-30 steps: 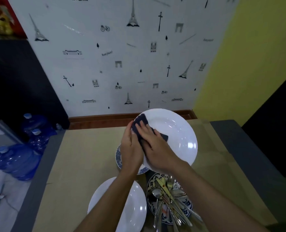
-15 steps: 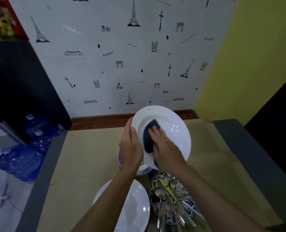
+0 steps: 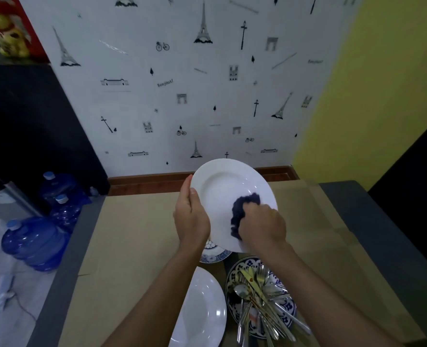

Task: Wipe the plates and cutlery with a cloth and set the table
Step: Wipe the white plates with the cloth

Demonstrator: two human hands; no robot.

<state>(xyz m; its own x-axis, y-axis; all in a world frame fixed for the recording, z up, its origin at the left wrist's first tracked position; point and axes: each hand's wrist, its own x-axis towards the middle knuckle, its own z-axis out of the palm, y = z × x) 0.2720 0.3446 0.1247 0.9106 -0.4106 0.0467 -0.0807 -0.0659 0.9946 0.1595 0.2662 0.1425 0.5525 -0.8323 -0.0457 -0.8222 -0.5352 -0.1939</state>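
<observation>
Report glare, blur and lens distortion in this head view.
Head view: dim light; small glare spots on the lower white plate; wide-angle lens bows the wall edges; the right hand and dark cloth on the held plate look slightly motion-blurred; blue bottles at left are soft.

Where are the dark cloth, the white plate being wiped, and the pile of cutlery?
dark cloth [image 3: 242,204]: head view, on its bunched upper part.
white plate [image 3: 222,194]: head view, on the bare centre well.
cutlery [image 3: 258,300]: head view, on the middle of the pile.
</observation>
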